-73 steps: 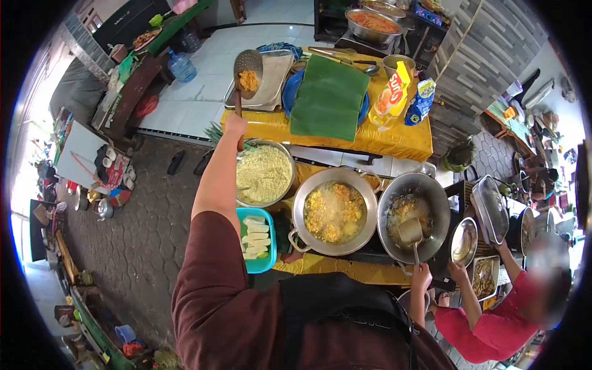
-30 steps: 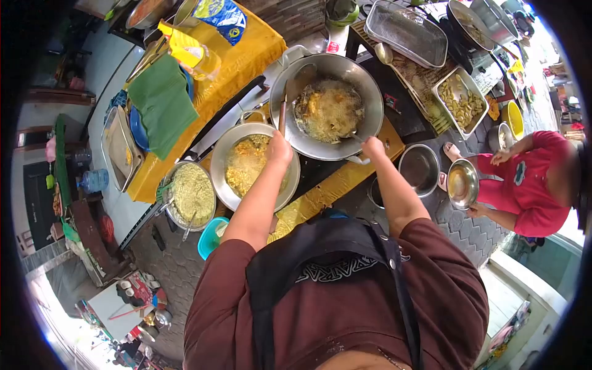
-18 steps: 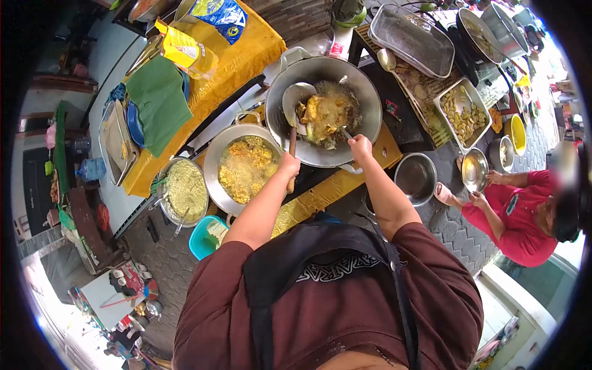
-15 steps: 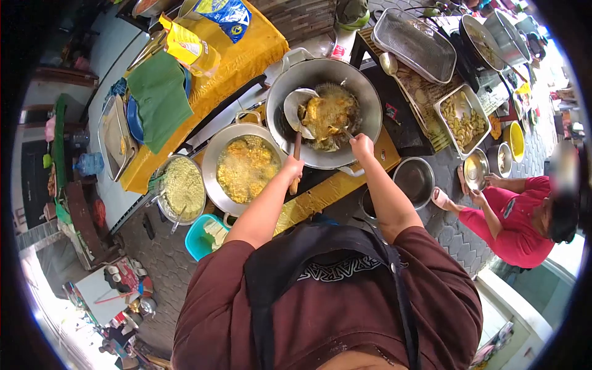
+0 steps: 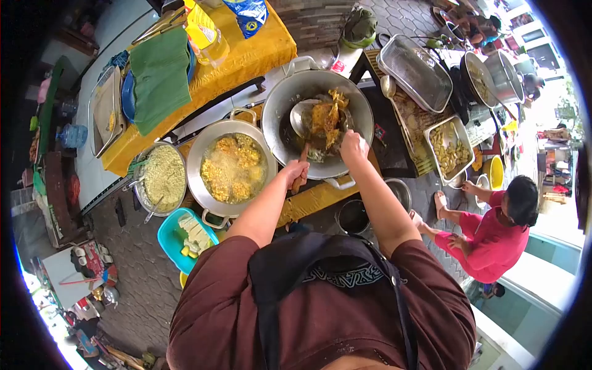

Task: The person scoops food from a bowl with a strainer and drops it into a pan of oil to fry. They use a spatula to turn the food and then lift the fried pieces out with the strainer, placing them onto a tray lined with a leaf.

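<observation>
My left hand [image 5: 295, 172] grips the wooden handle of a metal skimmer ladle [image 5: 301, 117] that reaches into the large wok [image 5: 277, 105]. A golden-brown fried piece [image 5: 325, 117] rests on the ladle above the oil. Over the wok's near side, my right hand [image 5: 353, 146] is closed on a thin utensil that touches the fried piece; the utensil itself is mostly hidden. To the left stands a second pan [image 5: 197, 157] with yellow fritters frying in oil.
A bowl of yellow batter mix [image 5: 161, 177] and a turquoise tub of pale slices [image 5: 169, 237] sit at left. A yellow-clothed table [image 5: 259, 52] holds banana leaves, oil pouches and a tray. A person in red [image 5: 490, 237] crouches at right near trays of fried food [image 5: 449, 148].
The ladle has lifted the fried piece higher out of the oil. The view has shifted, and the person in red has bent lower toward the ground.
</observation>
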`<state>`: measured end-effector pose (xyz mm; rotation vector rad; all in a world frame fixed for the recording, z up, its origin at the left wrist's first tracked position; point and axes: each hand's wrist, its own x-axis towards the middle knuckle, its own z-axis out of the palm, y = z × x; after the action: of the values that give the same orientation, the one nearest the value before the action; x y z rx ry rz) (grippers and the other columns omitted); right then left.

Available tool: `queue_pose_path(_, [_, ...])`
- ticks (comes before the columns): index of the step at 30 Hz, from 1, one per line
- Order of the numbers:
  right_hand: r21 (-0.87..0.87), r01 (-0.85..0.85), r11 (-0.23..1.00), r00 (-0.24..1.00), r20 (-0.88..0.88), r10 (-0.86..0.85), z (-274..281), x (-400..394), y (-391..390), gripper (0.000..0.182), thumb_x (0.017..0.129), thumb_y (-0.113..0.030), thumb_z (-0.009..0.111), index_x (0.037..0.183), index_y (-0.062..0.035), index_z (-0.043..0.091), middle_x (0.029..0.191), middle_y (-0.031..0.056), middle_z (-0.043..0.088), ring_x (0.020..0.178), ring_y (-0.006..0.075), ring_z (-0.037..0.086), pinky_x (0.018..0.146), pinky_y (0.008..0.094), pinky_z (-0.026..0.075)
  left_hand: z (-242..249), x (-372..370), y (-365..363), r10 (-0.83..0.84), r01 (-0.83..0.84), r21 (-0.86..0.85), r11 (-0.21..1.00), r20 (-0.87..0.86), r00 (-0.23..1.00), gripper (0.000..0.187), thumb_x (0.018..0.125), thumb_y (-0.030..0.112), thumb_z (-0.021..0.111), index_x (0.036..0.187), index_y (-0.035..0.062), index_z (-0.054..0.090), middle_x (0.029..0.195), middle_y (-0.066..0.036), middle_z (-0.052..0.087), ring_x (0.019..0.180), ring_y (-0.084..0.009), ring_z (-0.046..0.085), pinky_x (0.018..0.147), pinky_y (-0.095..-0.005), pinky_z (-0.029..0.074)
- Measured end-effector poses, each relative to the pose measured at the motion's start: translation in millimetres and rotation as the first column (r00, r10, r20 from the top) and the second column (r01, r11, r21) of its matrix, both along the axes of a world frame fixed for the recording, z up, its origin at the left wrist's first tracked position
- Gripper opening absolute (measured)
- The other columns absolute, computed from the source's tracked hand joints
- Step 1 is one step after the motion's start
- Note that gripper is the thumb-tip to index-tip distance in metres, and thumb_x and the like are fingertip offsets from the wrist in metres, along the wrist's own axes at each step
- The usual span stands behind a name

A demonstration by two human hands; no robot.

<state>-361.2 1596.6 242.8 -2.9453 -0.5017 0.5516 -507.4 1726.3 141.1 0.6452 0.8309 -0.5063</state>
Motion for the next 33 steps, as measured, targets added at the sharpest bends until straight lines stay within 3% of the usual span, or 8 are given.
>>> queue_pose_path(5, [-0.007,-0.071,0.997,0.997,0.033,0.071,5.5,-6.3,0.4,0.019,0.085,-0.009,0.040,0.097,0.0016,0.052,0.097,0.0227,0.056,0.088,0.0370,0.059,0.074,0.0424,0.049,-19.3,-6.5,-4.0,0.063,-0.047,-0.170,0.984,0.087,0.994,0.015,0.084,0.012,0.051,0.073,0.0091,0.042,0.054,0.002,0.043,0.042,-0.0074,0.040,0.037,-0.0252,0.031])
queue_pose_path(11, [0.008,-0.143,0.990,0.984,0.105,0.142,1.9,-16.1,-5.9,0.017,0.082,-0.005,0.045,0.097,0.0028,0.049,0.096,0.0210,0.053,0.080,0.0342,0.061,0.068,0.0398,0.051,-1.0,19.5,-16.5,0.114,-0.110,-0.156,0.982,0.020,0.993,0.014,0.088,0.016,0.051,0.078,0.0075,0.045,0.057,0.004,0.042,0.043,-0.0045,0.037,0.040,-0.0209,0.032])
queue_pose_path(17, [0.063,-0.034,0.997,0.998,0.050,0.031,13.4,-21.4,-10.6,0.020,0.084,-0.010,0.042,0.102,-0.0033,0.048,0.101,0.0214,0.052,0.087,0.0392,0.057,0.072,0.0448,0.048,-20.5,9.6,-22.6,0.164,-0.144,-0.338,0.930,0.033,0.986,0.014,0.086,0.017,0.054,0.079,0.0085,0.045,0.055,0.004,0.042,0.041,-0.0055,0.037,0.038,-0.0225,0.032])
queue_pose_path(21, [0.141,0.203,0.969,0.971,0.100,-0.218,11.0,-6.1,-29.8,0.022,0.089,-0.014,0.035,0.103,-0.0046,0.050,0.107,0.0213,0.051,0.091,0.0384,0.056,0.076,0.0438,0.046,-13.8,14.2,-17.7,0.148,-0.138,-0.241,0.961,0.021,0.989,0.016,0.086,0.017,0.055,0.077,0.0089,0.045,0.055,0.004,0.041,0.040,-0.0054,0.036,0.037,-0.0235,0.031])
queue_pose_path(23, [0.174,0.200,0.964,0.962,0.153,-0.227,-11.2,13.7,-41.7,0.019,0.085,-0.013,0.041,0.097,-0.0022,0.052,0.101,0.0216,0.054,0.089,0.0385,0.056,0.074,0.0440,0.046,-2.2,15.3,-12.4,0.111,-0.108,-0.090,0.990,0.020,0.994,0.016,0.085,0.015,0.055,0.075,0.0093,0.044,0.055,0.003,0.042,0.040,-0.0060,0.037,0.037,-0.0244,0.031])
queue_pose_path(29, [0.367,0.120,0.923,0.964,0.179,-0.196,-59.9,50.8,-42.2,0.019,0.079,-0.014,0.048,0.085,0.0015,0.055,0.083,0.0208,0.059,0.088,0.0372,0.057,0.075,0.0437,0.045,-3.2,10.0,-1.6,0.047,-0.047,-0.015,0.999,0.026,0.999,0.017,0.083,0.012,0.055,0.084,0.0105,0.039,0.059,0.002,0.041,0.043,-0.0070,0.038,0.037,-0.0243,0.030])
queue_pose_path(31, [0.322,0.109,0.940,0.973,0.159,-0.168,-60.2,49.0,-34.2,0.020,0.080,-0.015,0.048,0.091,0.0017,0.054,0.089,0.0228,0.058,0.088,0.0379,0.057,0.076,0.0435,0.045,1.7,6.5,-0.4,-0.015,0.013,0.109,0.994,0.017,1.000,0.016,0.086,0.012,0.053,0.082,0.0115,0.037,0.057,0.003,0.040,0.042,-0.0061,0.038,0.035,-0.0232,0.028])
queue_pose_path(33, [0.314,0.052,0.948,0.981,0.163,-0.108,-59.9,44.5,-30.4,0.023,0.081,-0.015,0.049,0.096,0.0027,0.051,0.093,0.0245,0.056,0.089,0.0389,0.056,0.077,0.0434,0.046,6.9,-1.2,0.3,-0.021,0.019,0.099,0.995,0.026,0.999,0.016,0.086,0.013,0.053,0.082,0.0117,0.037,0.057,0.003,0.039,0.042,-0.0063,0.037,0.036,-0.0232,0.028])
